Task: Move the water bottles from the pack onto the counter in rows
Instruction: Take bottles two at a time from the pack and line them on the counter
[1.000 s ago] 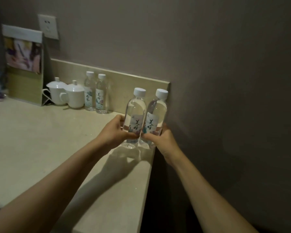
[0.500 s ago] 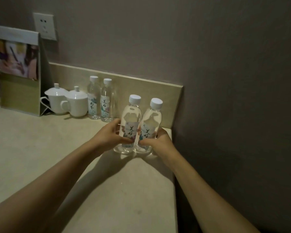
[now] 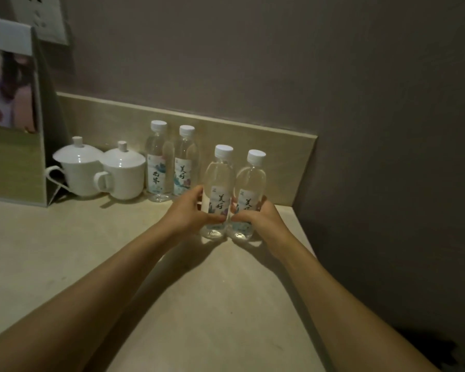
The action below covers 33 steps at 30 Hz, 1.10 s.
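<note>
The left hand [image 3: 189, 210] grips one water bottle [image 3: 217, 191] and the right hand [image 3: 258, 216] grips another [image 3: 249, 196], side by side, bases at the surface [image 3: 204, 304]. Beyond the left hand stand two placed bottles [image 3: 172, 162]. This looks like the placing step; next, likely release both upright.

At the upper left of the frame, the wall socket [image 3: 39, 18] and the blurred picture stand [image 3: 11, 108] are cut by the edge. The fingers [image 3: 199, 190] of both hands hide the lower labels of the two near bottles [image 3: 218, 181].
</note>
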Each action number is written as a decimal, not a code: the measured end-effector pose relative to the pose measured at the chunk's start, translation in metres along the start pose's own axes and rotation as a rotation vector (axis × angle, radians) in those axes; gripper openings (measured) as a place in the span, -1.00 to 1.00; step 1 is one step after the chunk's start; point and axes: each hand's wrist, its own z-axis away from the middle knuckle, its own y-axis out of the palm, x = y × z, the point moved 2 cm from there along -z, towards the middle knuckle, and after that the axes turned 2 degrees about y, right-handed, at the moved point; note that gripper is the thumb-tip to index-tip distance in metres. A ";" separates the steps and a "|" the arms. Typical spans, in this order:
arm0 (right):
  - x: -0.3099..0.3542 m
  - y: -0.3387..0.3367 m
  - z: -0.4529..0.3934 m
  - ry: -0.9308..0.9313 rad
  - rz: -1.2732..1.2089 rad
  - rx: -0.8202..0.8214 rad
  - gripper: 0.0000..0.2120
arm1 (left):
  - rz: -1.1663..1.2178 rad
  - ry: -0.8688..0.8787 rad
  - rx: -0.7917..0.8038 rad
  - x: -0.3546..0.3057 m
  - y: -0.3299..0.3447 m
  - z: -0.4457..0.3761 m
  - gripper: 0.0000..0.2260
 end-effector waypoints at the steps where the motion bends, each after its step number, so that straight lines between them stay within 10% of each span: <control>1: 0.000 0.001 -0.001 -0.004 -0.006 -0.010 -0.40 | -0.007 0.001 0.008 0.001 -0.001 -0.002 -0.51; 20: 0.003 -0.007 -0.001 0.059 0.380 0.015 -0.13 | -0.244 0.055 -0.067 0.008 -0.001 -0.011 -0.46; 33: 0.002 0.005 0.004 -0.039 0.559 -0.281 -0.54 | -0.442 0.069 -0.218 0.010 0.004 -0.013 -0.63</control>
